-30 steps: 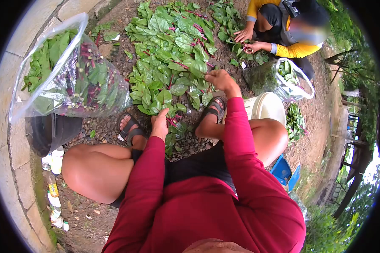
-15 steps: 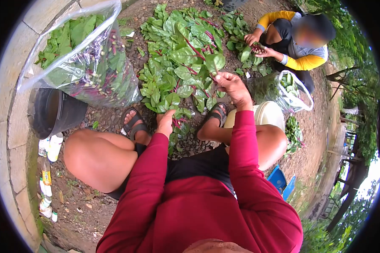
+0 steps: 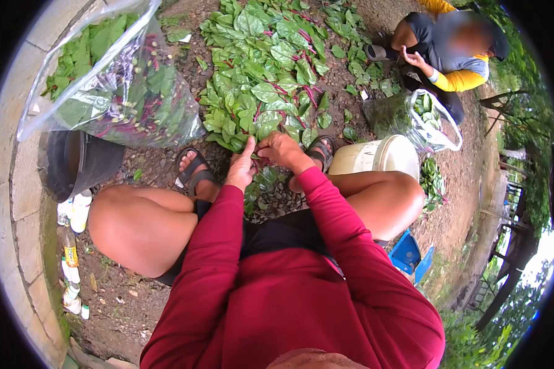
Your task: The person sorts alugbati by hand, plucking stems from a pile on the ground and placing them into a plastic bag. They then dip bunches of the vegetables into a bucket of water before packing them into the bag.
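A large heap of red-stemmed Malabar spinach (image 3: pixel 264 74), broad green leaves on purple-red stems, lies on the ground in front of my feet. At its near edge, my left hand (image 3: pixel 240 168) is closed around a bunch of stems, the leaves pointing away from me and purple stem ends showing below. My right hand (image 3: pixel 284 151) is beside it, almost touching, with fingers pinched on Malabar spinach at the bunch. The fingertips partly hide what they grip. Loose leaves (image 3: pixel 268 182) lie on the gravel beneath both hands.
A clear plastic bag (image 3: pixel 135 104) full of greens leans by a black bucket (image 3: pixel 95 163) at left. A cream bucket (image 3: pixel 357 157) and another filled bag (image 3: pixel 391 117) stand right. Beyond them a co-worker (image 3: pixel 455 55) crouches. Bottles (image 3: pixel 71 270) line the kerb; a blue object (image 3: pixel 405 252) lies right.
My right hand has brought the sprig down and left to the bunch in my left hand. The co-worker's hands have moved apart, and the greens they held are no longer visible there.
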`<state>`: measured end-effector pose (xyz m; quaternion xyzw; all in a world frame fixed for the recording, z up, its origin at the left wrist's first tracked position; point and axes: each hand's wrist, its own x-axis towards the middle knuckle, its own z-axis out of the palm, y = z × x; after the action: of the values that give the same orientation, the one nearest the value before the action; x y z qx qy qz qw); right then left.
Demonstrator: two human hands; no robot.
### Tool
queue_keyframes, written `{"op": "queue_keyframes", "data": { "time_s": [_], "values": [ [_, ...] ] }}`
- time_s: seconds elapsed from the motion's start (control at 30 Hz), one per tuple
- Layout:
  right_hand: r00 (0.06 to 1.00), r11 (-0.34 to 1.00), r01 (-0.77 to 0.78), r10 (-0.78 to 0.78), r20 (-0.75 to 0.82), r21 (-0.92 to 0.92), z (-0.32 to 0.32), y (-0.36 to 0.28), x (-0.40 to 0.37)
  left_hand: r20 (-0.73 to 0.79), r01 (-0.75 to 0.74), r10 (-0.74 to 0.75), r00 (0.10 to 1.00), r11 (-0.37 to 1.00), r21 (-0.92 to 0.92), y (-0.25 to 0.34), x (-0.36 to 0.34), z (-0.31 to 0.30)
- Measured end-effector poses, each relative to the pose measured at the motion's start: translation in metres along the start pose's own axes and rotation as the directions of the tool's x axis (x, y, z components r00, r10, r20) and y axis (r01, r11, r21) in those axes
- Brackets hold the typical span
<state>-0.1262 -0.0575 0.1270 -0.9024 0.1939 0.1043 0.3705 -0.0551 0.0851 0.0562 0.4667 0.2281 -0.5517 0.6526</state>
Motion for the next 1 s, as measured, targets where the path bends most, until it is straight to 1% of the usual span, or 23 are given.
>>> {"op": "queue_keyframes", "data": {
  "time_s": [0.03, 0.1, 0.17, 0.2, 0.3, 0.33, 0.43, 0.47, 0.5, 0.57, 0.6, 0.63, 0.67, 0.7, 0.8, 0.83, 0.87, 0.9, 0.93, 1.0],
  "values": [
    [0.997, 0.996, 0.072, -0.073, -0.034, -0.054, 0.002, 0.001, 0.000, 0.047, -0.044, 0.045, 0.998, 0.999, -0.015, 0.002, -0.006, 0.004],
    [0.998, 0.999, 0.043, -0.041, 0.054, -0.025, 0.006, 0.002, 0.001, 0.069, -0.045, 0.046, 0.997, 0.999, -0.018, 0.000, -0.003, 0.003],
    [0.993, 1.000, 0.008, -0.004, 0.118, -0.028, 0.004, -0.004, 0.002, 0.035, -0.066, 0.067, 0.997, 0.998, -0.018, 0.001, -0.010, 0.008],
    [0.994, 0.999, 0.048, -0.047, 0.100, -0.009, 0.008, 0.004, 0.006, 0.017, -0.077, 0.077, 0.997, 0.997, -0.019, 0.001, -0.013, 0.010],
    [0.996, 0.996, 0.061, -0.056, 0.065, -0.067, 0.004, 0.009, 0.010, 0.042, -0.100, 0.098, 0.994, 0.994, 0.046, -0.003, -0.002, 0.012],
    [0.992, 0.999, 0.000, 0.006, 0.124, -0.045, 0.000, 0.006, 0.011, -0.008, -0.204, 0.204, 0.979, 0.979, 0.032, -0.007, 0.006, 0.014],
    [0.960, 0.995, 0.016, -0.044, 0.276, 0.100, -0.004, 0.007, 0.018, -0.073, -0.118, 0.115, 0.991, 0.992, -0.040, -0.014, 0.022, 0.006],
    [0.935, 0.972, -0.081, -0.003, 0.355, 0.221, -0.008, 0.010, 0.024, -0.141, -0.170, 0.158, 0.977, 0.982, -0.080, -0.017, 0.029, 0.006],
    [0.951, 0.963, -0.153, 0.082, 0.298, 0.223, -0.016, 0.015, 0.032, -0.165, -0.150, 0.137, 0.977, 0.986, -0.074, -0.020, 0.034, 0.003],
    [0.950, 0.925, -0.292, 0.251, 0.186, 0.243, -0.042, 0.027, 0.052, -0.217, -0.110, 0.094, 0.972, 0.992, -0.060, -0.014, 0.028, 0.002],
    [0.960, 0.939, -0.279, 0.281, 0.022, 0.201, -0.044, 0.057, 0.068, -0.223, -0.121, 0.094, 0.970, 0.987, -0.107, -0.006, 0.013, 0.012],
    [0.945, 0.950, -0.273, 0.295, -0.145, 0.154, -0.041, 0.099, 0.085, -0.229, -0.137, 0.118, 0.966, 0.988, -0.066, -0.007, 0.013, 0.012],
    [0.917, 0.981, -0.195, 0.176, -0.357, -0.018, -0.032, 0.146, 0.100, -0.233, -0.157, 0.147, 0.961, 0.987, -0.028, -0.005, 0.016, 0.013],
    [0.849, 0.969, -0.146, 0.018, -0.528, -0.201, -0.025, 0.181, 0.111, -0.239, -0.177, 0.174, 0.955, 0.984, 0.009, -0.005, 0.020, 0.012],
    [0.894, 0.964, -0.197, 0.101, -0.436, -0.180, -0.028, 0.206, 0.128, -0.239, -0.295, 0.283, 0.929, 0.955, -0.015, -0.002, 0.026, 0.012],
    [0.910, 0.956, -0.278, 0.232, -0.343, -0.090, -0.029, 0.205, 0.132, -0.231, -0.339, 0.323, 0.917, 0.940, -0.031, 0.003, 0.025, 0.016],
    [0.906, 0.931, -0.364, 0.351, -0.237, -0.010, -0.033, 0.199, 0.136, -0.241, -0.360, 0.348, 0.906, 0.933, -0.010, 0.010, 0.020, 0.021],
    [0.882, 0.890, -0.452, 0.456, -0.120, 0.060, -0.038, 0.193, 0.140, -0.250, -0.381, 0.372, 0.894, 0.924, 0.012, 0.017, 0.012, 0.026],
    [0.848, 0.842, -0.520, 0.529, -0.038, 0.142, -0.055, 0.154, 0.130, -0.257, -0.402, 0.397, 0.881, 0.915, 0.034, 0.021, 0.007, 0.029],
    [0.900, 0.906, -0.422, 0.415, -0.131, -0.032, -0.046, 0.169, 0.137, -0.281, -0.306, 0.294, 0.914, 0.952, 0.002, 0.019, 0.008, 0.022]
  ]
}}
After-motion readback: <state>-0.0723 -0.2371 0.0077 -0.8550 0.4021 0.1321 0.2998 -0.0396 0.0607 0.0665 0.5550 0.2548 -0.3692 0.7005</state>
